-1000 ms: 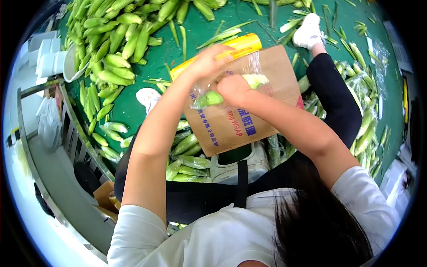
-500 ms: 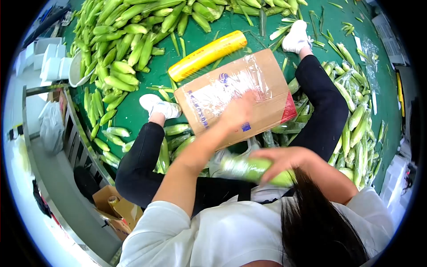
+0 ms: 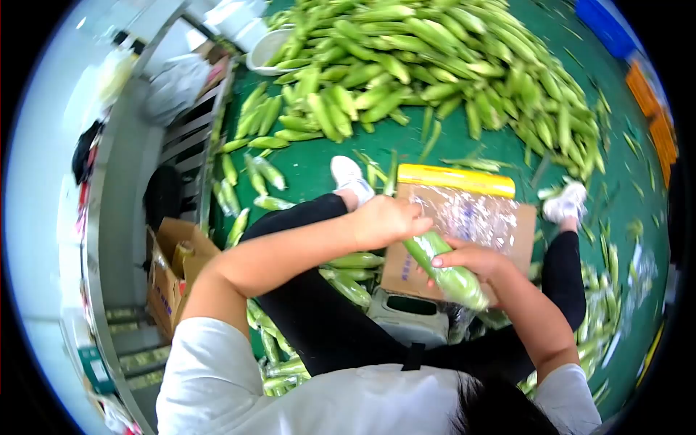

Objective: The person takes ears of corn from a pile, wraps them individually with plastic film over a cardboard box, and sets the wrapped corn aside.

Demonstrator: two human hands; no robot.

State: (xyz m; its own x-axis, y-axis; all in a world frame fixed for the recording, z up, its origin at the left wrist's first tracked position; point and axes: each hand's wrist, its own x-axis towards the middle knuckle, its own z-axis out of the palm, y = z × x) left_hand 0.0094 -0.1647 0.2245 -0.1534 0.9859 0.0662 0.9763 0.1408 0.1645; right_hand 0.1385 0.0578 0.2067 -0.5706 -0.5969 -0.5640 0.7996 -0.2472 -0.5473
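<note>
A corn cob in clear film (image 3: 451, 274) is held at a slant above my lap. My right hand (image 3: 475, 262) wraps round its lower part. At its upper end my left hand (image 3: 391, 222) is closed, with the fingers pinched on the tip or its film. Beneath and beyond them lies a flat cardboard box (image 3: 518, 232) with shiny film over its top. Along the far edge of the box rests a yellow film roll (image 3: 457, 180).
A large heap of green corn (image 3: 435, 65) covers the floor ahead. Wrapped cobs (image 3: 348, 286) lie by my legs, more at the right. At the left are a metal rack (image 3: 210, 138), an open carton (image 3: 170, 268) and a white bowl (image 3: 268, 51).
The view has swung left. The wrapped cob has come up from low near my body to between both hands. My left hand has left the box top and closed at the cob's end.
</note>
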